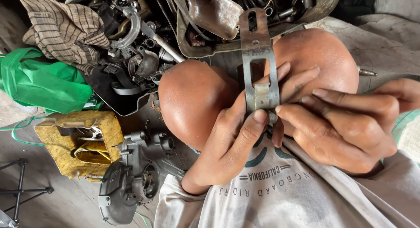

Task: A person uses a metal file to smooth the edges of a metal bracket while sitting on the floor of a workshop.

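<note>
Metal, worn and slotted, the bracket (259, 66) we are pinching above our knees, left hand (238, 136) and right hand (350, 127) both closed on its lower end, could be slipping from our fingertips into the engine parts (131, 180) on the floor.

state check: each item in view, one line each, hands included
metal bracket: held upright in front of the knees, slots visible, worn and grimy
left hand: gripping the bracket's lower end, thumb on its front
right hand: fingers pinching the bracket's lower end from the side
engine casing: lying on the floor, dirty
yellow rag: crumpled, stained
green bag: slumped, crumpled
checked cloth: bunched over the parts pile
</note>
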